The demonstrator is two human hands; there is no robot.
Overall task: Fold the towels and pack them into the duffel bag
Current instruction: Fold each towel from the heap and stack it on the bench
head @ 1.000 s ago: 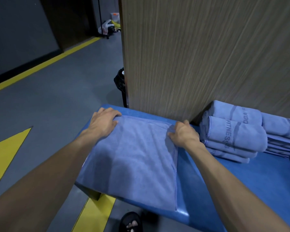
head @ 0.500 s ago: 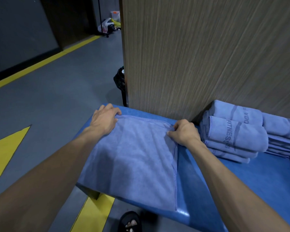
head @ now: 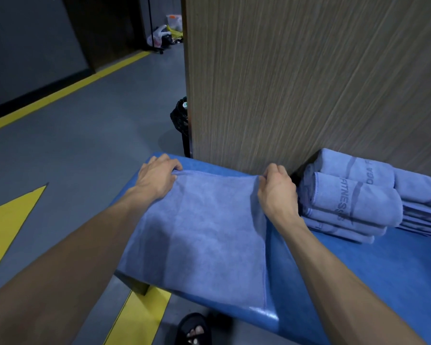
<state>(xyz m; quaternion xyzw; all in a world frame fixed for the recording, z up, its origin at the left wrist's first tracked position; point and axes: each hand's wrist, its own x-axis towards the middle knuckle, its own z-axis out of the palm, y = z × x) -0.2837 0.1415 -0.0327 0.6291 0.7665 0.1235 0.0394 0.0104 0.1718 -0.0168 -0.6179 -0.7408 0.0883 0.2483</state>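
A blue-grey towel (head: 204, 235) lies flat, folded to a rectangle, on the left end of a blue padded bench (head: 373, 277). My left hand (head: 157, 179) grips its far left corner, fingers curled over the edge. My right hand (head: 278, 190) pinches the far right corner, which is slightly lifted off the bench. To the right, a stack of folded towels (head: 353, 202) with "FITNESS" lettering rests against the wooden panel. No duffel bag is in view.
A tall wood-grain panel (head: 309, 83) stands directly behind the bench. A black object (head: 181, 118) sits on the floor at the panel's left edge. Grey floor with yellow markings (head: 8, 225) lies to the left. A sandalled foot (head: 194, 329) shows below the bench's front edge.
Both hands have tightened on the towel's far corners; the right hand went from resting on the edge to pinching and raising it a little.
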